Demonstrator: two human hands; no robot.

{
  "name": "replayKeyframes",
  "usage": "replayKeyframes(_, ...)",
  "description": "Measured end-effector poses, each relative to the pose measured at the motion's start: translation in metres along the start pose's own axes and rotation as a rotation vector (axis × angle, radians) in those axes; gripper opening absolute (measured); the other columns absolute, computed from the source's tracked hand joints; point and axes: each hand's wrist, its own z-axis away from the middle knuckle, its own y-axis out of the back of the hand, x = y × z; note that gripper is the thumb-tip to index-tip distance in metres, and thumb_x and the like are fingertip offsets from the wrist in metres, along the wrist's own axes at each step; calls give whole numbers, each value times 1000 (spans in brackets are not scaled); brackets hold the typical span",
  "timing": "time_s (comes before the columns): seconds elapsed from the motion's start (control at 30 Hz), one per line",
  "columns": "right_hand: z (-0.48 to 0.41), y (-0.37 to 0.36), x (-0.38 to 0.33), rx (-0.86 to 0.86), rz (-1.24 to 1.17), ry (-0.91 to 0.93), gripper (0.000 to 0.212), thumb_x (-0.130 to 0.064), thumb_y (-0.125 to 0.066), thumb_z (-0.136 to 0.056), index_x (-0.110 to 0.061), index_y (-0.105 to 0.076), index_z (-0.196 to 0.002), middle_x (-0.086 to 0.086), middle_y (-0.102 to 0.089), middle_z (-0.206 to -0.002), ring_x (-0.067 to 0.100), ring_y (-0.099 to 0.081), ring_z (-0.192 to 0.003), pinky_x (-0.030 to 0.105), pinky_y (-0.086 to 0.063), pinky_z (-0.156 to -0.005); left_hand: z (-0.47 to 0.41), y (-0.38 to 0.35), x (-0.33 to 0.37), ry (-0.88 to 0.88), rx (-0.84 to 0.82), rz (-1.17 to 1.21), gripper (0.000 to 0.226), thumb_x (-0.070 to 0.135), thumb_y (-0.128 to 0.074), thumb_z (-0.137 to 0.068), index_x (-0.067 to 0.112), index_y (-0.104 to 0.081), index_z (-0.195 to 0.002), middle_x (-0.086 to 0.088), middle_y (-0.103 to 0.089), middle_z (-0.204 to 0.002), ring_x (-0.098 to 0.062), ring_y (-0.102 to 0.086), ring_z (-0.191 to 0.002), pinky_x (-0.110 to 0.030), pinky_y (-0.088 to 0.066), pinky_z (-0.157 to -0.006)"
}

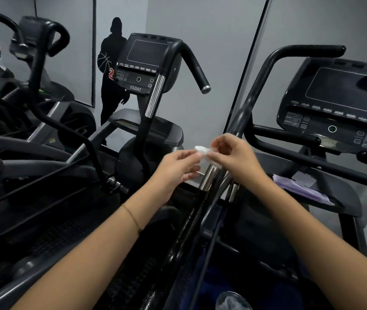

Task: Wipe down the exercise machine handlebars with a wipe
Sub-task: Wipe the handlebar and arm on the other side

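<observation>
Here, the left hand (179, 164) and right hand (234, 153) pinch a small white wipe (202, 150) between their fingertips, its ends caught by both, just above the near handlebar (210, 177).

Light is dim, cool and even, with only soft shadows on the grey wall (211, 52). Thin glints run along the chrome tube (155, 95) at 12 o'clock. The wipe (202, 150) at centre is the brightest spot, its detail washed out. Towards 7 o'clock the black frame (43, 220) sinks into murk. The bar (53, 32) at 10 o'clock is smeared, and wide-angle bending tilts lines near the edges.
</observation>
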Motion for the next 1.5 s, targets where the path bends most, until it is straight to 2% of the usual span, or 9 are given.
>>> replayKeyframes(0.17,-23,28,-2,-28,58,87,15,-11,-68,-82,-11,-68,-97,-1,-67,-87,11,-62,-79,22,-50,-77,-28,-12,22,-164,132,67,17,8,-57,-92,3,-60,-108,-5,-63,-88,-11,-61,-75,-15,-55,-66)
replayKeyframes(0.23,-35,50,9,86,282,98,26,-16,-63,-87,-14,-65,-112,3,-65,-105,14,-61,-90,21,-48,-84,-51,-12,25,-258,252,-60,18,11,-57,-92,4,-61,-108,-4,-63,-92,-15,-62,-84,-24,-55,-78)
replayKeyframes(0.3,-43,58,25,31,523,27,34,-19,-58,-90,-16,-59,-124,6,-56,-126,21,-56,-108,31,-45,-96,-71,-18,25,-322,311,-194,18,15,-59,-91,5,-62,-106,1,-60,-89,-16,-60,-87,-32,-54,-82)
replayKeyframes(0.4,-41,47,47,-66,718,9,40,-12,-54,-91,-15,-53,-131,9,-41,-142,26,-46,-125,35,-38,-103,-89,-40,17,-311,205,-343,18,21,-59,-91,8,-64,-103,5,-58,-83,-13,-57,-79,-26,-52,-74)
replayKeyframes(0.47,-38,44,53,-16,707,35,43,-1,-50,-89,-15,-54,-130,10,-40,-143,28,-44,-127,39,-41,-102,-92,-52,9,-298,109,-425,18,26,-61,-90,12,-66,-100,7,-58,-79,-9,-56,-75,-21,-49,-69)
replayKeyframes(0.6,-35,46,53,-27,717,-5,58,8,-43,-84,-21,-50,-133,5,-35,-147,27,-36,-131,43,-41,-100,-85,-52,-8,-379,83,-477,13,31,-63,-87,21,-71,-90,6,-64,-88,-12,-62,-85,-24,-51,-81)
replayKeyframes(0.9,-32,46,51,-63,720,-48,64,7,-42,-84,-26,-41,-139,1,-25,-152,24,-28,-135,40,-38,-103,-88,-59,-5,-286,138,-382,11,26,-71,-80,18,-65,-85,11,-61,-76,-2,-58,-73,-12,-43,-64)
replayKeyframes(1.37,-31,43,52,-69,748,-64,65,2,-42,-86,-29,-33,-143,-2,-21,-153,24,-27,-135,40,-39,-102,-78,-52,6,-205,64,-662,21,30,-70,-81,14,-59,-88,8,-58,-76,-10,-58,-70,-20,-49,-66)
replayKeyframes(1.5,-33,42,53,-59,768,-60,65,1,-42,-86,-29,-32,-143,-1,-22,-153,25,-29,-134,41,-42,-99,-60,-37,-9,-180,47,-735,23,32,-70,-80,16,-57,-89,11,-55,-75,-4,-53,-67,-20,-45,-61)
